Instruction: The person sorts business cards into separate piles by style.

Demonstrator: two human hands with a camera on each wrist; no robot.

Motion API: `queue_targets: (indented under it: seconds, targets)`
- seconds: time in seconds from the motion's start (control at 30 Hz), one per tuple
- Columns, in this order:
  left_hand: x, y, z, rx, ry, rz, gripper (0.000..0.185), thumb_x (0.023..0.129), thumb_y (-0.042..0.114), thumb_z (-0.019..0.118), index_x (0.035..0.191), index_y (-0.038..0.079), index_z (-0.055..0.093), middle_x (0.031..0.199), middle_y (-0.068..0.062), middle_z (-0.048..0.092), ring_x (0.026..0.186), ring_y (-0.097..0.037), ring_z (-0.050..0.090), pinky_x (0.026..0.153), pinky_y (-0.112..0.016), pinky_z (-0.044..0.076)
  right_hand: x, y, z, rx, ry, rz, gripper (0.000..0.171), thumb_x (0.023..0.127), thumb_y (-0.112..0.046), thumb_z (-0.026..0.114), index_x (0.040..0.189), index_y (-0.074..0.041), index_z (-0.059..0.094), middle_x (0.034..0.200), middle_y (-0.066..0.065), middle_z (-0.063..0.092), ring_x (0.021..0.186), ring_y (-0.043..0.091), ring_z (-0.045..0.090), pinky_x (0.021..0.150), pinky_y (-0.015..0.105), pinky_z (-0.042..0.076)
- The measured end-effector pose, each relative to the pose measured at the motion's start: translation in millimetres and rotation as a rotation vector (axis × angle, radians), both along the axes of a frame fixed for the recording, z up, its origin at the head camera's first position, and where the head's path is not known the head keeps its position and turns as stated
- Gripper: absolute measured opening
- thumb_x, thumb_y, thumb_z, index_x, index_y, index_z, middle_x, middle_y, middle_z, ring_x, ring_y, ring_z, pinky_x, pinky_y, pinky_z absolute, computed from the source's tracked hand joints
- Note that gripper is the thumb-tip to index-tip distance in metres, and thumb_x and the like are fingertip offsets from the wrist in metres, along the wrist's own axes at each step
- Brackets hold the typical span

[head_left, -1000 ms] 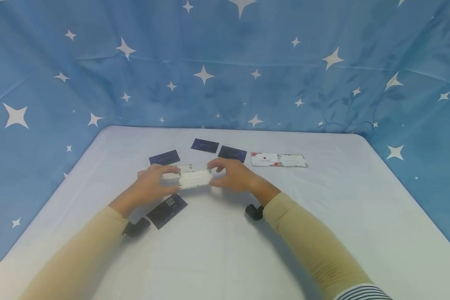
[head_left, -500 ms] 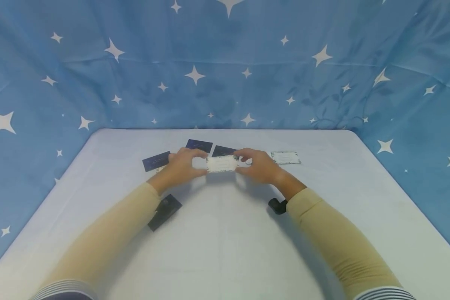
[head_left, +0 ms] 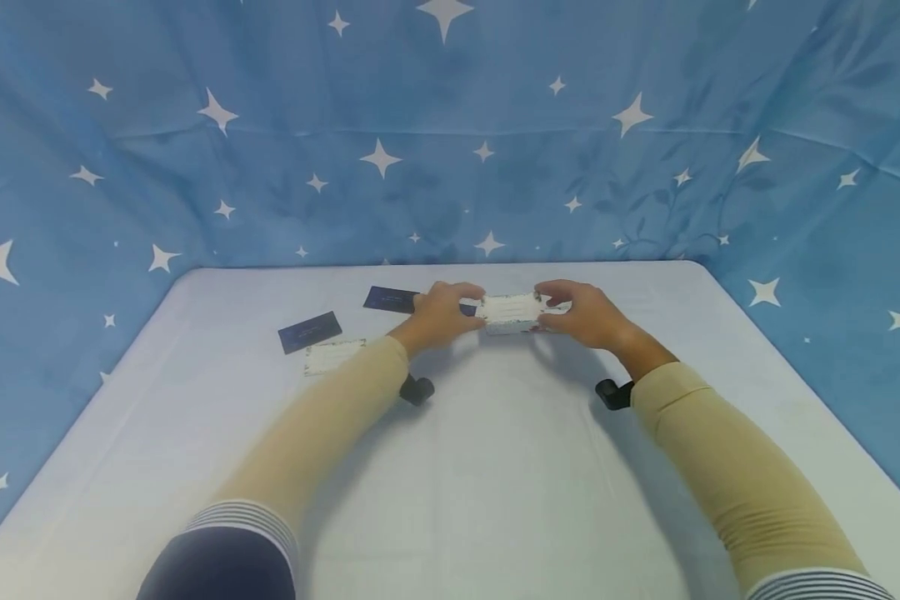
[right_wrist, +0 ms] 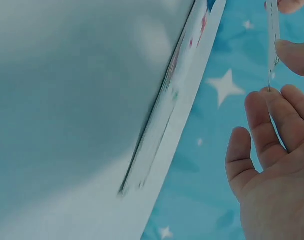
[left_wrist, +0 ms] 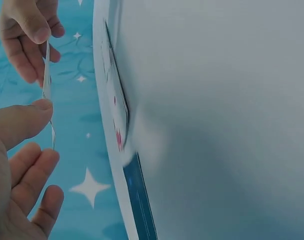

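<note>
One white card (head_left: 510,307) held above white table (head_left: 525,467), left hand (head_left: 442,315) pinching its left end, right hand (head_left: 588,317) pinching the right. Dark blue card (head_left: 310,332) lies flat, farther left.

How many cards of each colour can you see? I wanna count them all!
Dark blue cards: 3, one mostly hidden by the left hand
White cards: at least 3; one held between that hand and the right hand, one by the left sleeve, at least one more on the table, partly covered from view
Total: at least 6
</note>
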State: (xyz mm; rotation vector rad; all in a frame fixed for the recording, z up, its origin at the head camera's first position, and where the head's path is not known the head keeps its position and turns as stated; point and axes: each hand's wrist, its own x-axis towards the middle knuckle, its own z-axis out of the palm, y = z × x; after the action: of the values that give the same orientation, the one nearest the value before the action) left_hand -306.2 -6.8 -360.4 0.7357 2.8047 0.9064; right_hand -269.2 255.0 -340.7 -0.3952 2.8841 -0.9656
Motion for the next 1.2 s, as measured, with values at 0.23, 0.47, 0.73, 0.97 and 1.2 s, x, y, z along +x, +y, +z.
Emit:
queue_targets:
  seconds: [0.23, 0.47, 0.73, 0.97, 1.2]
  targets:
    - [-15.9, 45.4, 2.9, -0.002, -0.03, -0.053, 0.053, 0.094, 0.035, 0.071, 0.142, 0.021, 0.056, 0.139, 0.007, 0.058, 0.136, -0.022, 0.037, 0.1, -0.048, 0.024, 0.1, 37.9, 2.4, 0.039, 0.004, -0.048, 0.057, 0.097, -0.02, 0.064, 0.147, 0.001, 0.046, 0.141, 0.026, 0.051, 0.127, 0.042, 0.049, 0.093, 0.055, 0.047]
    - [-18.3, 80.2, -9.1, -0.017, -0.088, -0.022, 0.049, 0.094, 0.033, 0.07, 0.141, 0.022, 0.058, 0.136, 0.009, 0.059, 0.134, -0.023, 0.039, 0.107, -0.054, 0.021, -1.5, 58.2, -7.1, 0.049, -0.054, -0.098, 0.057, 0.099, -0.02, 0.061, 0.149, 0.001, 0.044, 0.14, 0.027, 0.051, 0.129, 0.042, 0.047, 0.096, 0.056, 0.045]
    - [-24.5, 103.6, -32.6, -0.031, -0.099, 0.041, 0.052, 0.09, 0.032, 0.073, 0.14, 0.025, 0.06, 0.132, 0.01, 0.061, 0.125, -0.022, 0.042, 0.101, -0.05, 0.026, -9.7, 69.3, -18.8, 0.016, -0.082, -0.115, 0.058, 0.097, -0.014, 0.061, 0.149, 0.003, 0.042, 0.145, 0.027, 0.047, 0.13, 0.042, 0.045, 0.1, 0.057, 0.042]
    - [-21.0, 110.9, -37.1, -0.078, -0.054, 0.077, 0.052, 0.09, 0.034, 0.073, 0.14, 0.027, 0.06, 0.131, 0.01, 0.062, 0.122, -0.022, 0.045, 0.099, -0.047, 0.027, -15.1, 70.8, -27.1, 0.047, -0.114, -0.131, 0.06, 0.095, -0.013, 0.062, 0.149, 0.004, 0.041, 0.146, 0.028, 0.046, 0.131, 0.044, 0.044, 0.103, 0.057, 0.039]
    - [-22.7, 119.1, -39.7, -0.111, -0.043, 0.089, 0.054, 0.09, 0.034, 0.073, 0.141, 0.029, 0.058, 0.134, 0.005, 0.06, 0.118, -0.023, 0.044, 0.096, -0.048, 0.029, -17.9, 74.2, -31.9, 0.068, -0.12, -0.134, 0.059, 0.096, -0.011, 0.06, 0.149, 0.005, 0.04, 0.146, 0.029, 0.045, 0.131, 0.045, 0.044, 0.106, 0.058, 0.036]
